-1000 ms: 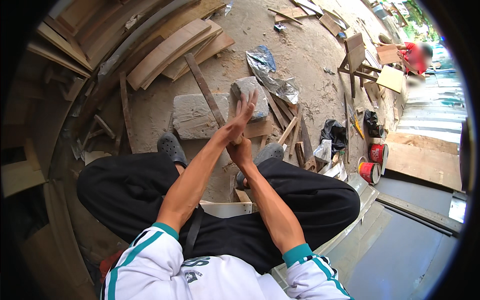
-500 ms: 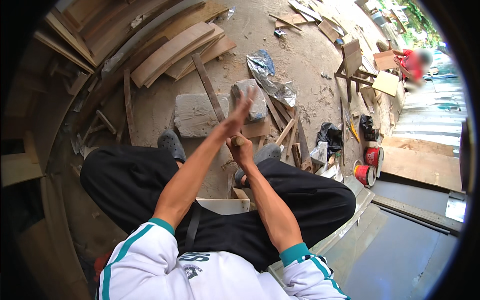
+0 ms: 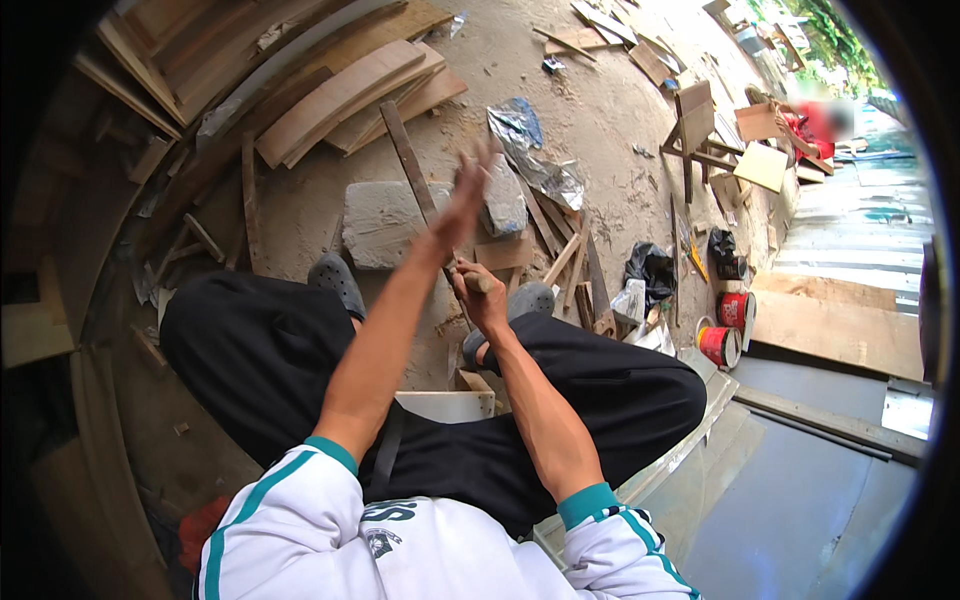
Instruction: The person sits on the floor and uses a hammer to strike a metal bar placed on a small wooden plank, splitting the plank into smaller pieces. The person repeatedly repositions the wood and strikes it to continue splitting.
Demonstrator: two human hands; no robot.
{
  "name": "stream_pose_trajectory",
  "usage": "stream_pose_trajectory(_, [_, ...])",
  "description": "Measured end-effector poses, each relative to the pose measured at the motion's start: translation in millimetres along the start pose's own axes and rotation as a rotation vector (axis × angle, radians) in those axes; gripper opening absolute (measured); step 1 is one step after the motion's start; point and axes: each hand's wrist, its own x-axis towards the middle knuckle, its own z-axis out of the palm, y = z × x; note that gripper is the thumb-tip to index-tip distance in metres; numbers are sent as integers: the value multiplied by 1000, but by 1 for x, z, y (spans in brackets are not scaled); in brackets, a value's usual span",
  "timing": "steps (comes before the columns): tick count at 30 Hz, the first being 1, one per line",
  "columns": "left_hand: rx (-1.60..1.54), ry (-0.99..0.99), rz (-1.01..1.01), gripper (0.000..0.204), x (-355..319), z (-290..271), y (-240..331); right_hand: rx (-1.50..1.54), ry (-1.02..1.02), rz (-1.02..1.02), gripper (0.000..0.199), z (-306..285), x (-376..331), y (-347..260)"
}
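My left hand (image 3: 463, 208) is raised over the work with its fingers stretched out flat, blurred by motion. No object shows in it. Just below it and to the right, my right hand (image 3: 487, 303) is closed round a wooden handle (image 3: 479, 283), whose rounded end points up at me. The rest of that tool is hidden. A long dark wooden strip (image 3: 404, 153) with small holes slants under both hands and over the edge of a pale concrete block (image 3: 382, 226). Beside it stands a second grey block (image 3: 505, 200), partly covered by my left hand.
Curved boards (image 3: 345, 95) are stacked at the far left. Crumpled silver sheeting (image 3: 540, 160), offcuts and a handsaw blade (image 3: 599, 275) lie to the right. Farther right are red cans (image 3: 719, 345), a wooden chair (image 3: 693, 130) and a person in red (image 3: 812, 135). My feet in grey clogs flank the blocks.
My left hand has moved slightly away and to the left, lifting clear of my right hand. My right hand keeps its hold on the handle. The whole view has shifted a little.
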Motion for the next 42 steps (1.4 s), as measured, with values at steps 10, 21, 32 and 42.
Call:
stream_pose_trajectory(10, [823,-286,-111,69,-47,30,-123,141,29,-89,33,2,-40,40])
stream_pose_trajectory(21, [334,984,-335,27,-23,-145,-110,313,4,21,22,-13,-32,25])
stream_pose_trajectory(32, [-388,725,-1022,74,-94,-79,-142,588,-167,202,18,-76,-32,1])
stream_pose_trajectory(42, [-500,-67,-692,25,-47,-5,-60,338,-157,-75,23,-213,-36,-92])
